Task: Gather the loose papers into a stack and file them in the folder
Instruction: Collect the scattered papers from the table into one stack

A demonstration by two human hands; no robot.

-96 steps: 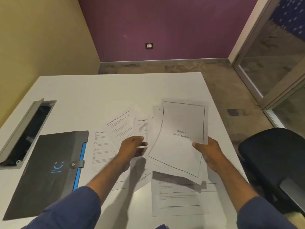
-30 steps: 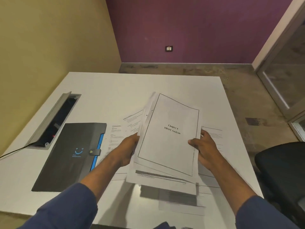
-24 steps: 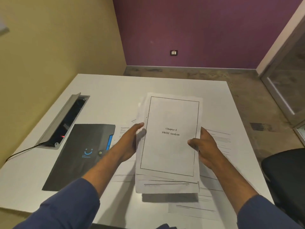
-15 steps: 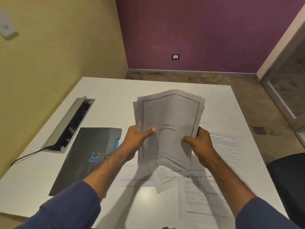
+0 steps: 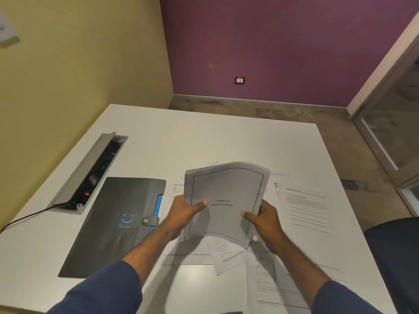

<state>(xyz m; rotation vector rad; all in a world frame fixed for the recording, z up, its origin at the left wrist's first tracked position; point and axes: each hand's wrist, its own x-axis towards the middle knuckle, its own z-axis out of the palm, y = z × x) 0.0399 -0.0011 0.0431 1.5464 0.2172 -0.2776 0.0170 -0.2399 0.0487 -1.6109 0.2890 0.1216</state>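
Note:
I hold a stack of papers (image 5: 226,193) upright over the white table (image 5: 204,141); its top sheet reads "Chapter 4 SWOT Analysis". My left hand (image 5: 183,214) grips the stack's left edge, thumb across the front. My right hand (image 5: 265,220) grips the right edge the same way. One sheet (image 5: 223,257) pokes out below the stack at an angle. Several loose papers lie flat on the table, one (image 5: 306,211) to the right and one (image 5: 272,284) near the front edge. The dark grey folder (image 5: 113,223) with a blue smiley lies closed to the left of my hands.
An open cable tray (image 5: 90,175) with a red light is set into the table at the left, and a black cord runs from it. A dark chair (image 5: 394,257) stands at the right. Yellow and purple walls close the room behind.
Over the last second the stack went from lying tilted in my hands to standing upright with both thumbs on its front. It now sits lower, nearer the table. One sheet has slipped out below.

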